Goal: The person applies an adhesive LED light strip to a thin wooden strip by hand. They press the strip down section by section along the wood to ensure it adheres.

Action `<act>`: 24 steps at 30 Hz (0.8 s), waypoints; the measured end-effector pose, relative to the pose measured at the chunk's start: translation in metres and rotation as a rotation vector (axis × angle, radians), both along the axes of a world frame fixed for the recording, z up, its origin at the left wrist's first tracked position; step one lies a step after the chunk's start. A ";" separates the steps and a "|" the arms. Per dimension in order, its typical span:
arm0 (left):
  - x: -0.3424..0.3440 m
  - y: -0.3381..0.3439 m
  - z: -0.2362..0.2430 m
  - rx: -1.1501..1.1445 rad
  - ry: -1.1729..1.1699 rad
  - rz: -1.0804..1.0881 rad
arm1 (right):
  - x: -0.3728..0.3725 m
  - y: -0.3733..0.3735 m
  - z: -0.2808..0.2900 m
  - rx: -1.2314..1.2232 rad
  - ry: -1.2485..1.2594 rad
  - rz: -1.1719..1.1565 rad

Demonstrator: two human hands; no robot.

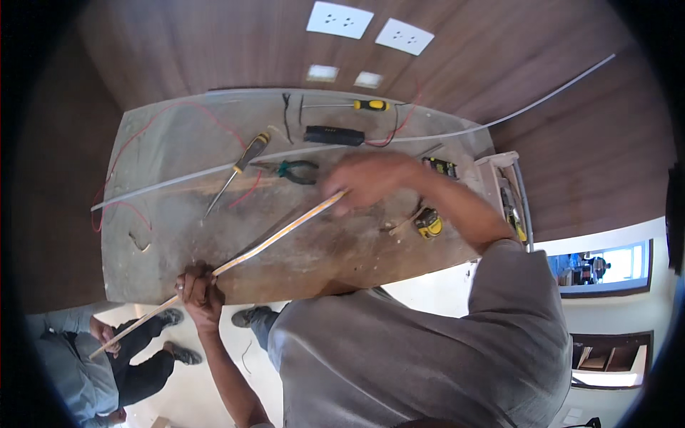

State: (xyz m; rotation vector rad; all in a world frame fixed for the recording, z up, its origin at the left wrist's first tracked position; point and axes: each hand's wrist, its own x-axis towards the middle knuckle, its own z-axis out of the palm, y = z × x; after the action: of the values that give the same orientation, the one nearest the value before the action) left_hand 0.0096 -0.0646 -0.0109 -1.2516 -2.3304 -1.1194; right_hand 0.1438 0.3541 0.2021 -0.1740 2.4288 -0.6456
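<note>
Strip [289, 227] slants across worktop [175, 232], long axis running lower left to upper right. Left hand [200, 291] has it in its grip; right hand [367, 182] blurred at upper end, can't tell grip.

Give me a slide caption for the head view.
Left hand gripping a slim white-and-orange strip, blurred right hand at its upper end, above a worktop with pliers and tape measure.
</note>
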 end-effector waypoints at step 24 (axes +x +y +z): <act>0.005 -0.022 -0.011 -0.033 -0.021 0.012 | 0.143 0.217 -0.117 1.236 0.037 -0.671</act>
State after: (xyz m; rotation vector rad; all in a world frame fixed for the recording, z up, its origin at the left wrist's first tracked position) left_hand 0.0146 -0.0861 -0.0222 -1.2418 -2.3781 -1.0996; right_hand 0.2865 0.5714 0.0851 1.1380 2.4419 0.6846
